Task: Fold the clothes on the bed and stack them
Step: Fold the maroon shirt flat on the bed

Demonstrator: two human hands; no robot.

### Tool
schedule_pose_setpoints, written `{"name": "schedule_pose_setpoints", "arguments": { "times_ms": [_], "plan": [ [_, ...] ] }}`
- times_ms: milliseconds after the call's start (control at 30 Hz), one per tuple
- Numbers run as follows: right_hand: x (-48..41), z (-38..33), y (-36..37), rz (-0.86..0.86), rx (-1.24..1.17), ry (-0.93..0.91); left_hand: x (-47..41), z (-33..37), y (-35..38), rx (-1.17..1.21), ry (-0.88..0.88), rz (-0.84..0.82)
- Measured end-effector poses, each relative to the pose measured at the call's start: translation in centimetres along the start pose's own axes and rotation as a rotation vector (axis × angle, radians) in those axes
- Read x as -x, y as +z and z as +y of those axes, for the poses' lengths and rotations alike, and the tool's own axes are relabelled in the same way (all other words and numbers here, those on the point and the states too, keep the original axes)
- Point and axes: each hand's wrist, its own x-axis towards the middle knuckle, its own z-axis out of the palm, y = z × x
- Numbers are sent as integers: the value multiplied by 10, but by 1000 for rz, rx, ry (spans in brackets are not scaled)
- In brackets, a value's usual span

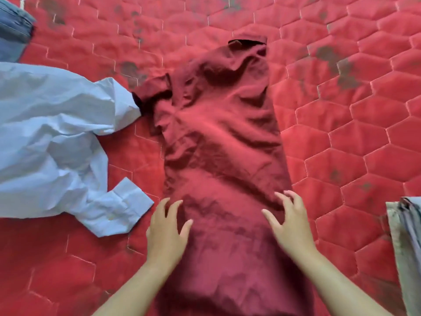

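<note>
A dark red shirt (218, 137) lies lengthwise on the red quilted bed (341, 137), folded into a long narrow strip with its collar at the far end and one short sleeve sticking out to the left. My left hand (167, 226) rests with spread fingers on the strip's left edge near its lower part. My right hand (289, 220) lies on the right edge at the same height, fingers spread and slightly bent. Neither hand grips the cloth.
A crumpled light blue long-sleeved shirt (52, 144) lies to the left, its cuff touching the red sleeve. Blue denim (13, 28) sits at the far left corner. A folded grey stack (405, 247) sits at the right edge.
</note>
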Motion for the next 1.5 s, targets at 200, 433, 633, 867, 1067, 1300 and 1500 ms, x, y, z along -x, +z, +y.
{"name": "schedule_pose_setpoints", "arguments": {
  "times_ms": [200, 433, 633, 867, 1067, 1300, 1500],
  "plan": [
    [73, 23, 18, 166, 0, 262, 49, -19, 10, 132, -163, -32],
    [110, 36, 22, 27, -142, 222, 86, -3, 30, 205, -32, -253],
    [141, 59, 1, -11, -207, 273, 127, 1, 38, 310, -52, -301],
    [186, 69, -16, -332, -317, 400, 161, -1, 27, 403, -55, -242],
    [199, 71, -24, -47, -341, 486, 161, -2, 24, 322, -43, -223],
    [213, 79, -23, -276, -251, 431, 152, -21, 27, 82, -9, -501],
    [231, 73, -16, 219, -270, 443, 159, -10, 27, 290, 71, -341]
  ]
}}
